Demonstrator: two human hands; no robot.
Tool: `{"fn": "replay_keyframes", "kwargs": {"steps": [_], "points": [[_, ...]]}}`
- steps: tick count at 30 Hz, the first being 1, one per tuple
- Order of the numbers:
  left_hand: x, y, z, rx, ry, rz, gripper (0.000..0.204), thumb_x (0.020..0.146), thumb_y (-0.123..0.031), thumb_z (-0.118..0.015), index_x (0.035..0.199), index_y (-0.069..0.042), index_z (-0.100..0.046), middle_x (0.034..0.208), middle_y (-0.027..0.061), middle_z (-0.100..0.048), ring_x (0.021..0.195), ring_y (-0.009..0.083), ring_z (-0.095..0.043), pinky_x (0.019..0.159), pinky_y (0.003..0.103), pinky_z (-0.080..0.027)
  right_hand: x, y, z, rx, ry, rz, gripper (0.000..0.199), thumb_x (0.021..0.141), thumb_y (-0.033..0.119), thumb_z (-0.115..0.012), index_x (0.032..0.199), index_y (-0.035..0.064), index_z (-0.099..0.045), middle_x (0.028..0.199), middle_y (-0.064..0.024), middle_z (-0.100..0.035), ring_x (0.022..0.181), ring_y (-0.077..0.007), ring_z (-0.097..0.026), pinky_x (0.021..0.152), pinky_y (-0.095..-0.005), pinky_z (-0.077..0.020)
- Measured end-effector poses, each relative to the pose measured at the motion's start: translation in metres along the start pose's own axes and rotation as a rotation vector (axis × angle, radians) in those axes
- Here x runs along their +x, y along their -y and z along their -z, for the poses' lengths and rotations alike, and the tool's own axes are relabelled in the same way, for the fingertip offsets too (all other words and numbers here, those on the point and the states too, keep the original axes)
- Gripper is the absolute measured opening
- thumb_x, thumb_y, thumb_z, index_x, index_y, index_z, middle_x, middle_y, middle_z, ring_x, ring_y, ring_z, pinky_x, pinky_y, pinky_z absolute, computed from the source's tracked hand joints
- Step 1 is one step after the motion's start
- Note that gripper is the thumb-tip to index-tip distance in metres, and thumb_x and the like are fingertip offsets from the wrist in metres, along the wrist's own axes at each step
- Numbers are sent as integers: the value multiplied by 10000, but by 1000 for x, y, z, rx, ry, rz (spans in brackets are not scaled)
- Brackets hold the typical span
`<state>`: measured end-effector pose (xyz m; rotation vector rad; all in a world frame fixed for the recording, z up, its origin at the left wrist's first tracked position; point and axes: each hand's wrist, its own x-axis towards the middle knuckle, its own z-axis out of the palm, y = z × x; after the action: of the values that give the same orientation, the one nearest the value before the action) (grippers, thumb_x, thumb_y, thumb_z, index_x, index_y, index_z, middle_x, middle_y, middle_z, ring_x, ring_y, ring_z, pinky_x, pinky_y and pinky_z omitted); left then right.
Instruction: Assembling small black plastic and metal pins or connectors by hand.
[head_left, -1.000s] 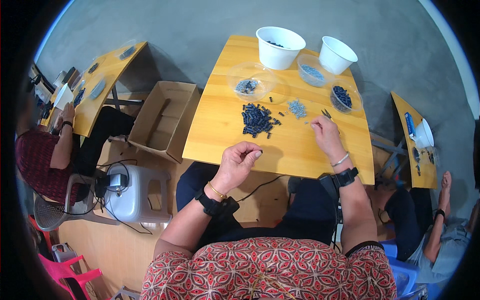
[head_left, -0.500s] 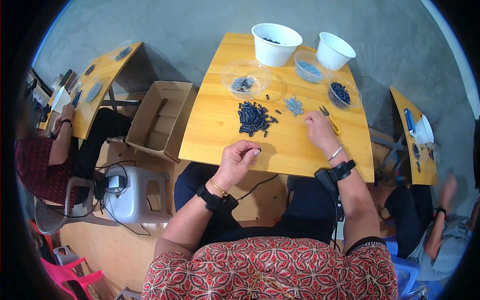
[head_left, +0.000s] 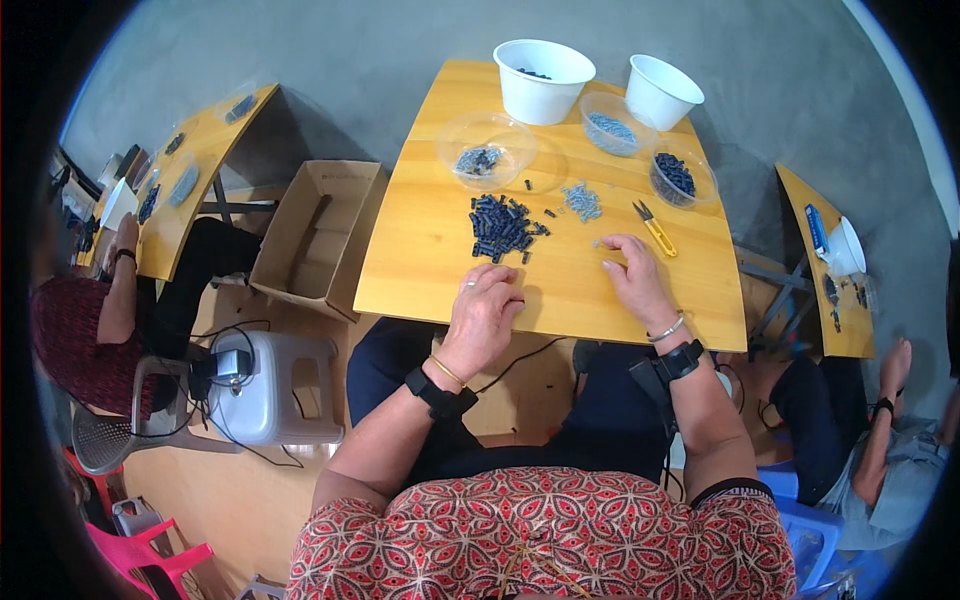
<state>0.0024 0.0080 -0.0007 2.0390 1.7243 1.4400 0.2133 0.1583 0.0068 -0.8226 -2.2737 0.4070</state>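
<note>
My left hand (head_left: 483, 308) is over the front edge of the wooden table (head_left: 420, 270), its back turned up and its fingers curled together. What it holds, if anything, is hidden. Just beyond it lies a pile of small black plastic pieces (head_left: 500, 227). My right hand (head_left: 638, 282) rests low over the table with thumb and forefinger apart. A tiny grey piece (head_left: 597, 243) shows by its fingertips. Farther back is a small heap of grey screw-like pieces (head_left: 581, 201). Yellow-handled thread snips (head_left: 656, 230) lie to the right of this heap.
Clear plastic bowls (head_left: 440, 160) hold grey and black pieces; white tubs (head_left: 545, 95) stand at the back. A cardboard box (head_left: 285, 265) and a grey stool (head_left: 270, 400) are at left. People sit at tables on both sides.
My left hand has turned over, back upward, hiding the small black piece seen at its fingertips. My right hand has moved slightly nearer, its fingers now spread rather than curled.
</note>
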Motion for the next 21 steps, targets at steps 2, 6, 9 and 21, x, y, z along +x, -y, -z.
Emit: {"fn": "replay_keyframes", "kwargs": {"steps": [2,6,9,21], "points": [[-1,0,0,26,9,6,110,685,10,-625,790,1,-594,1009,162,-587,1002,341,-516,887,396,-401,-1,-3,-2,82,-10,-61,246,752,0,-575,997,-4,-550,956,-128,-601,920,-266,-576,804,-336,-467],[0,0,0,-3,-1,16,113,676,9,-628,785,-1,-599,1004,156,-593,1008,336,-516,885,396,-403,-3,-9,1,309,-10,-232,259,751,-19,-564,1010,-3,-554,939,-131,-618,885,-252,-596,799,-328,-471],[-1,1,0,-4,14,14,113,672,7,-630,780,-3,-599,1004,147,-596,1009,329,-517,883,396,-404,-2,-11,0,283,-19,-184,248,742,-22,-561,990,-6,-556,889,-134,-612,834,-257,-594,769,-324,-472],[-1,1,0,17,33,-23,109,670,-3,-636,772,-14,-599,1008,124,-593,995,314,-516,886,393,-396,25,2,-4,-73,85,-186,93,775,80,-568,827,20,-520,780,-146,-558,784,-325,-543,693,-399,-437]]}}
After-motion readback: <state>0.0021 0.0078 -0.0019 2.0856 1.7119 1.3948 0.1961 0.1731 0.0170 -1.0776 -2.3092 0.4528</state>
